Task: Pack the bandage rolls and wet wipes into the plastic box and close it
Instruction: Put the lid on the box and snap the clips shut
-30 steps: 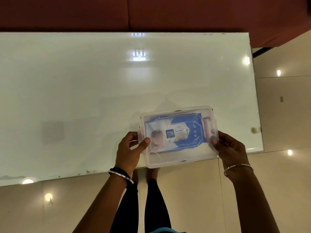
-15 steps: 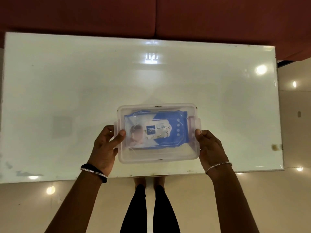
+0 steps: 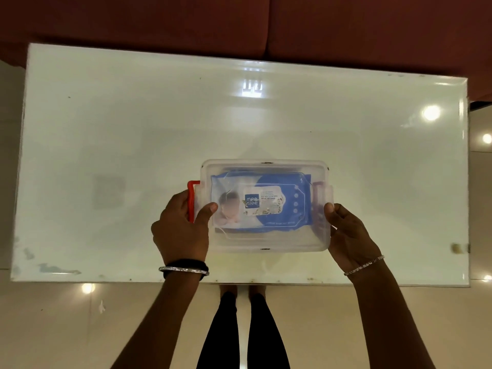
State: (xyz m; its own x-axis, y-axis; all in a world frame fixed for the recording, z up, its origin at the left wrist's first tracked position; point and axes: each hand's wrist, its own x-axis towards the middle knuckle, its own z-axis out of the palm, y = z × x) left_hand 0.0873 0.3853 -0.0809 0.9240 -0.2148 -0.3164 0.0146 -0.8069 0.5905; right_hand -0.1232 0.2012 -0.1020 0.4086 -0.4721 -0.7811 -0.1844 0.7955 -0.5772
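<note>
A clear plastic box (image 3: 266, 205) lies on the white table (image 3: 133, 129), near its near edge and about midway along it, with its translucent lid (image 3: 266, 166) on top. Through the lid a blue pack of wet wipes (image 3: 262, 202) shows, lying flat and filling most of the inside, its label facing up. The bandage rolls cannot be made out through the plastic. The left hand (image 3: 182, 230) grips the box's left end, thumb pressed on the lid's near-left corner and fingers curled around a red latch (image 3: 191, 198) that stands out from that end. The right hand (image 3: 348, 233) clasps the right end, thumb tip on the lid's edge and fingers wrapped beneath the near-right corner; the latch on that side (image 3: 318, 194) looks pinkish through the plastic, and whether it is snapped down cannot be told. Both wrists wear bangles. Below the table's near edge the person's legs (image 3: 242, 331) stand on a pale tiled floor (image 3: 80, 328).
</note>
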